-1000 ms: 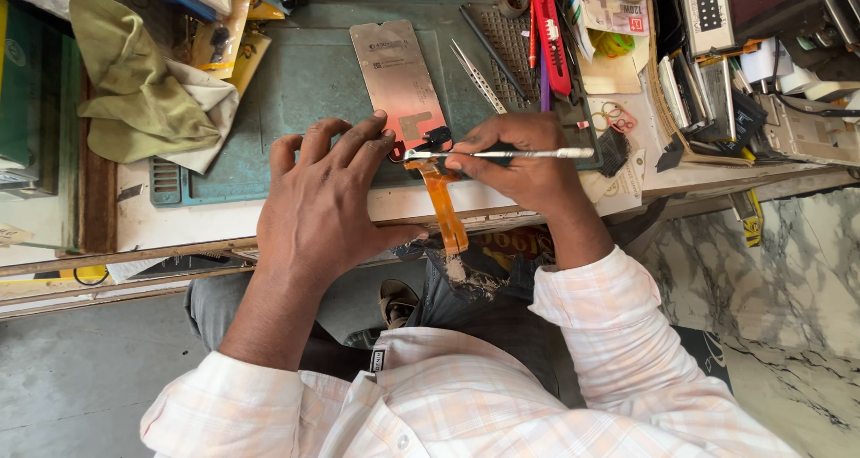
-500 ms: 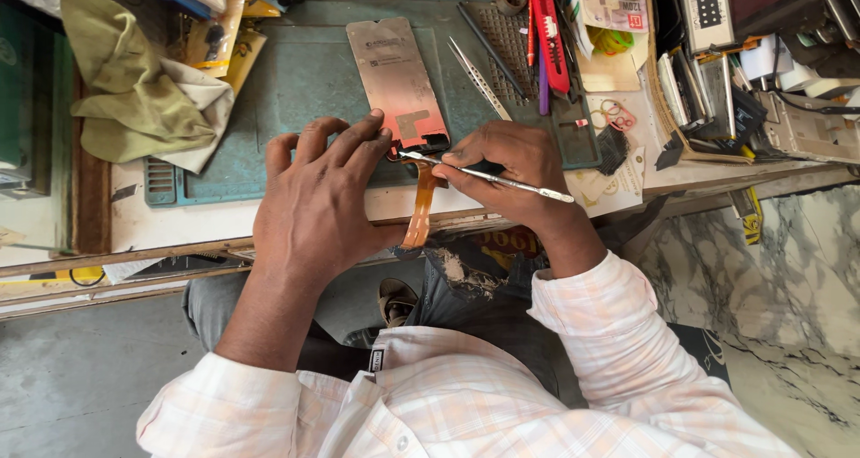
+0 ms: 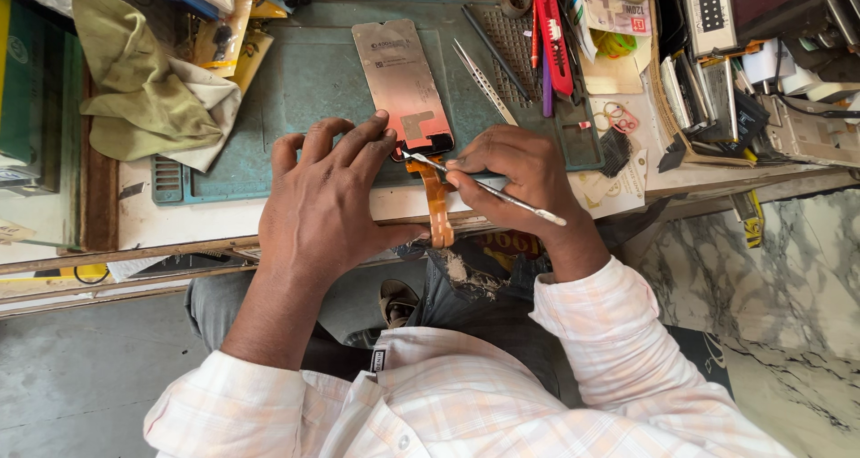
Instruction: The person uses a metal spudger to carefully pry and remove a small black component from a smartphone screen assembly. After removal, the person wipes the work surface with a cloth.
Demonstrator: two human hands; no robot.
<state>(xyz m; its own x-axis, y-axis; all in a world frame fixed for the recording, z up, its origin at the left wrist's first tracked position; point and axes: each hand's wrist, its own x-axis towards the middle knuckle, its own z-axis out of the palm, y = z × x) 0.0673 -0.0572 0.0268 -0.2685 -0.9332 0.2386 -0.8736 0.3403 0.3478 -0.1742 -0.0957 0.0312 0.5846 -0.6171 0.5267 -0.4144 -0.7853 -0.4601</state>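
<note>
A copper-coloured phone screen panel (image 3: 399, 78) lies face down on a green work mat (image 3: 305, 90), with an orange flex ribbon (image 3: 437, 205) hanging from its near end over the bench edge. My left hand (image 3: 327, 203) rests flat beside the panel, fingertips touching its near-left corner. My right hand (image 3: 520, 185) grips a thin metal tool (image 3: 488, 189) like a pen, its tip at the panel's connector end.
Tweezers (image 3: 484, 82) and a dark pen-like tool lie on the mat to the right. A crumpled olive cloth (image 3: 143, 90) sits at left. Red-handled tools (image 3: 551, 28), boxes and small parts crowd the back right. Marble floor lies at right.
The right hand has turned the metal tool from level to slanting, tip now at the panel's connector. Both hands have shifted slightly toward the panel; the flex ribbon hangs straighter.
</note>
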